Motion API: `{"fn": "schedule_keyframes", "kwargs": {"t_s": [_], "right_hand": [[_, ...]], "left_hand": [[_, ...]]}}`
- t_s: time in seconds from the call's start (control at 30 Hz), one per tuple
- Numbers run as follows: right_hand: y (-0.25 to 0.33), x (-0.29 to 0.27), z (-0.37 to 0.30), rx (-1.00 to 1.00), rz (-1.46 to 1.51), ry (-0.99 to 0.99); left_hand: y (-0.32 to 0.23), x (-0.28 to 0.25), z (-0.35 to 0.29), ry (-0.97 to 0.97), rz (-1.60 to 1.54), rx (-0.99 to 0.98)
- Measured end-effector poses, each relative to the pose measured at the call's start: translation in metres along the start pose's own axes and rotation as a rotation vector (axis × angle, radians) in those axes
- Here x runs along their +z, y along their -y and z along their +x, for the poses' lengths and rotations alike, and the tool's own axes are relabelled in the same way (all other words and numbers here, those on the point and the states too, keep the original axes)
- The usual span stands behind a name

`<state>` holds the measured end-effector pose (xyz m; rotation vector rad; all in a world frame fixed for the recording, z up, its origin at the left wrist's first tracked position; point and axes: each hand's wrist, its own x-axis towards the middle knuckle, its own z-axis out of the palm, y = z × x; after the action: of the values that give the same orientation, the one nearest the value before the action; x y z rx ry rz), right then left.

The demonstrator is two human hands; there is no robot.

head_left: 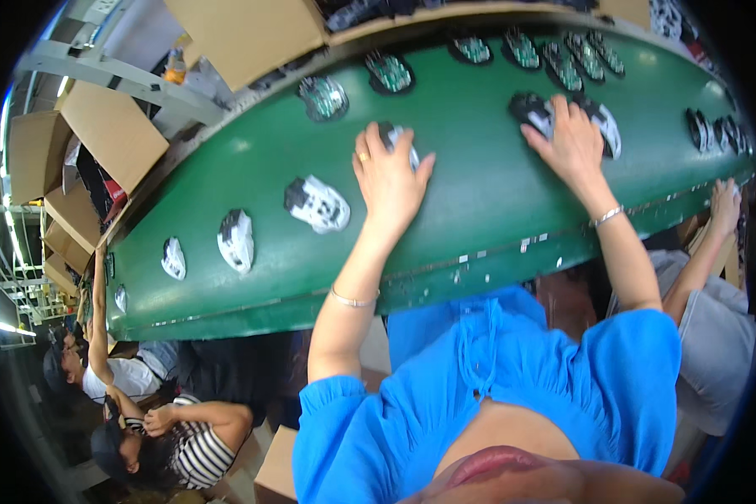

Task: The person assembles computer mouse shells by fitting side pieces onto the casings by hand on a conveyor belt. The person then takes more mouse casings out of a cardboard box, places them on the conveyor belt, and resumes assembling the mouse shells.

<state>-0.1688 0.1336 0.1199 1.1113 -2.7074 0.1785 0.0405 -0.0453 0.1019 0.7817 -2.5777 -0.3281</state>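
Observation:
My left hand (386,181) curves over a black-and-white computer mouse shell (412,156) on the green conveyor belt (462,193), fingers and thumb around it. The palm hides part of that shell. On the right, my right hand (575,147) has its thumb and fingers about a dark mouse shell (531,112). A second black-and-white mouse shell (606,128) lies against the far side of this hand, partly covered by it. Left of my left hand lies a white mouse shell (319,204) with a black end, untouched.
Mouse halves with green circuit boards (391,72) lie along the belt's far side. More white shells (237,241) are at left, others (714,133) at far right. Cardboard boxes (113,126) stand beyond the belt. Co-workers (176,437) sit at left; another person's hand (725,202) reaches in at right.

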Motion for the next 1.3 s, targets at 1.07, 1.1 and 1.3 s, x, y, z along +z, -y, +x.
{"fn": "schedule_keyframes", "kwargs": {"t_s": [1.07,1.1,1.3], "right_hand": [[0.064,-0.012,0.039,-0.014,1.422,0.214],[0.064,-0.010,0.029,-0.023,1.414,0.195],[0.062,-0.008,0.012,0.075,1.387,0.126]], "left_hand": [[-0.016,-0.016,-0.009,-0.012,-0.353,0.038],[-0.029,-0.008,-0.011,-0.022,-0.294,0.050],[-0.011,0.005,-0.003,0.006,-0.317,0.174]]}}
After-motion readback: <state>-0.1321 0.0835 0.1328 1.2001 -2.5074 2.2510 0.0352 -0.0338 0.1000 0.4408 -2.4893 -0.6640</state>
